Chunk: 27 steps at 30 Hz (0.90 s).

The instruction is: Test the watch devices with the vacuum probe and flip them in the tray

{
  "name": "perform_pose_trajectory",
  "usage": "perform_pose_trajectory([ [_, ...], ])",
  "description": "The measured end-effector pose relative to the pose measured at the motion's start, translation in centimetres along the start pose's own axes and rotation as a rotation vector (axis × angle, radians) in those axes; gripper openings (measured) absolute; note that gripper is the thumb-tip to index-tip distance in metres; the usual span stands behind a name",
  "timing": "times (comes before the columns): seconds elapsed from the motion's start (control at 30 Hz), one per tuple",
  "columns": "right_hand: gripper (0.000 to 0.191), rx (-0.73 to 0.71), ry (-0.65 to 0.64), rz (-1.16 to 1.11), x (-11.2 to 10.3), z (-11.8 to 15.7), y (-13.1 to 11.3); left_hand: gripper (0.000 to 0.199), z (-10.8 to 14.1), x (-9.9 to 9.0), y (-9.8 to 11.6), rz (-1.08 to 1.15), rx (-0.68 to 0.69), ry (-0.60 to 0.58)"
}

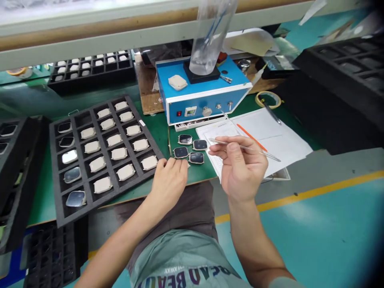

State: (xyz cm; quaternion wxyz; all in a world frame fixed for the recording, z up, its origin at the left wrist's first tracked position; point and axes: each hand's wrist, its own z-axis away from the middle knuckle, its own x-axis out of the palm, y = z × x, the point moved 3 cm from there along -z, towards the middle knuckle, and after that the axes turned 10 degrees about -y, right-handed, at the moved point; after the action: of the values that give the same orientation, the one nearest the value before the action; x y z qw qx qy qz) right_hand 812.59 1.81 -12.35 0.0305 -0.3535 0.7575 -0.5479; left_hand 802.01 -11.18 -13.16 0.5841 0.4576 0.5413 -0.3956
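My left hand (170,181) rests at the front edge of the green table with its fingers curled down. Whatever lies under its fingertips is hidden. Just beyond it, several watch cases with dark glass faces (181,152) lie close together. Raised over the table's edge, my right hand (244,170) pinches a slim metal tool (264,154) between thumb and fingers; its exact kind is unclear. Left of my left hand lies a black foam tray (90,202) holding pale watch cases (103,185), some along the left column with glass faces (76,199).
A blue control box (207,100) carries a clear cylinder (207,44) and a pale case (177,82). White papers (270,128) with an orange stick (251,137) and a pen (271,112) lie right, near a tape roll (277,98). More black trays (93,78) stand around.
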Motion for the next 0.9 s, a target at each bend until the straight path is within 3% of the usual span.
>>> perform_pose_trajectory([
  [0.1,0.008,-0.005,-0.023,-0.032,2.4,0.2,0.3,0.028,2.1,-1.6,-2.7,0.404,-0.145,0.241],
  [0.23,0.012,0.062,-0.24,-0.077,8.9,1.4,2.3,0.033,5.3,-2.5,-7.8,1.044,-0.49,0.53],
  [0.33,0.014,0.08,-0.379,-0.091,13.0,2.5,4.1,0.043,6.5,-2.0,-10.2,1.309,-0.528,0.627],
  [0.4,0.013,0.052,-0.394,-0.065,14.4,2.9,5.2,0.045,6.7,-1.4,-10.9,1.404,-0.498,0.682],
  [0.67,0.015,-0.165,-0.385,-0.024,14.0,3.6,7.0,0.031,6.5,-0.9,-10.1,1.491,-0.427,0.813],
  [0.9,0.021,-0.176,-0.414,-0.017,13.7,3.7,7.1,0.028,6.4,-1.0,-9.7,1.42,-0.435,0.845],
])
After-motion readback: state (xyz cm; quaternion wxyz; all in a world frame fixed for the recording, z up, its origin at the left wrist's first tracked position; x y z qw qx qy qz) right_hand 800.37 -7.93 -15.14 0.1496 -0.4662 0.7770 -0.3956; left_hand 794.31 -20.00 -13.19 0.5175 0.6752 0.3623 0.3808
